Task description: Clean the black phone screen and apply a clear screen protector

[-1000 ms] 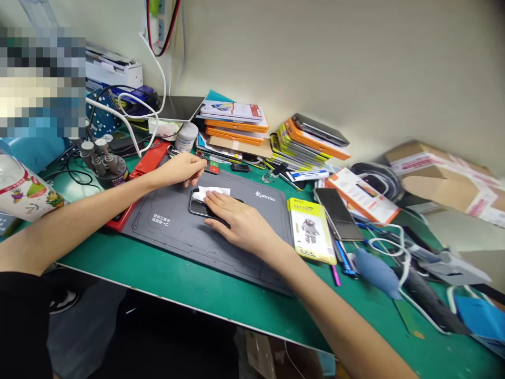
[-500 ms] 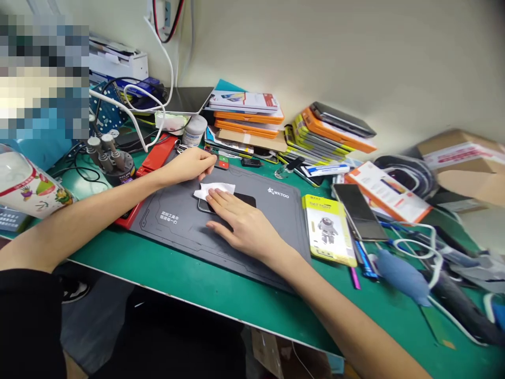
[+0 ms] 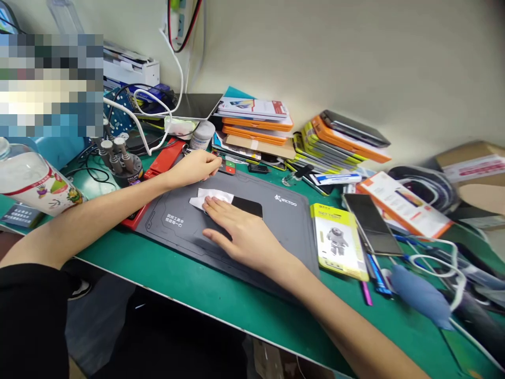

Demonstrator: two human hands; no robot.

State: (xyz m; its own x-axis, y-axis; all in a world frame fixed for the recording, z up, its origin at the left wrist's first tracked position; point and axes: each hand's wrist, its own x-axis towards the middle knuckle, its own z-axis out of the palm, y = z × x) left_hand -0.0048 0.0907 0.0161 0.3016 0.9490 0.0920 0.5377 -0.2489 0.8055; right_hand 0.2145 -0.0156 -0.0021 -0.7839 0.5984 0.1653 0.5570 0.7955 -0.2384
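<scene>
My right hand (image 3: 240,229) lies flat with its fingers stretched out, pressing a white wipe (image 3: 215,195) against a dark phone (image 3: 248,206). The wipe and hand cover the phone's left part; its black right end shows. Under it lies a grey work mat (image 3: 189,237) with white lettering. My left hand (image 3: 197,167) is curled into a loose fist at the mat's upper left; the inside of the fist is hidden. A small black item with red and green marks (image 3: 229,167) sits just right of it.
A red tool (image 3: 161,160) runs along the mat's left side. A screwdriver stand (image 3: 124,166) and a tilted plastic cup (image 3: 39,179) are at left. To the right lie a yellow battery pack (image 3: 339,242) and a dark screen (image 3: 373,223). Stacked boxes (image 3: 256,126) line the wall.
The whole view has shifted slightly. My right hand and the wipe have slid a little leftward along the phone, baring more of its right end. The left fist stays in place.
</scene>
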